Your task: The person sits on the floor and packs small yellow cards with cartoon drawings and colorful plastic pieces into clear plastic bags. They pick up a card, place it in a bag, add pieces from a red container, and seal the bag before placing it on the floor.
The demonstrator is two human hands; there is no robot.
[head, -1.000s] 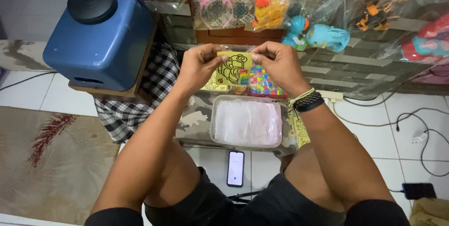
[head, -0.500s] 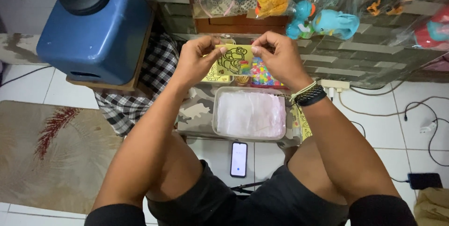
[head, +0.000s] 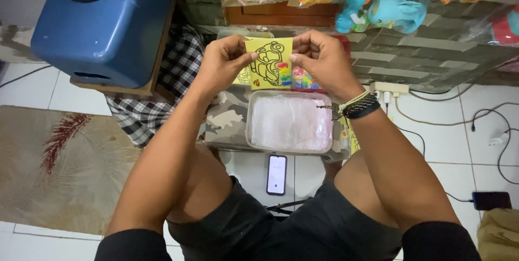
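Fingers of the left hand (head: 220, 62) and right hand (head: 324, 58) pinch the 2 top corners of a yellow card (head: 268, 62) printed with a black car outline, holding it upright above a clear plastic container (head: 290, 123) resting on camouflage cloth (head: 230, 118).

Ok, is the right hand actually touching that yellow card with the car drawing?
Touching. The head view shows the right hand pinching the yellow card at its upper right corner, fingertips overlapping its edge.
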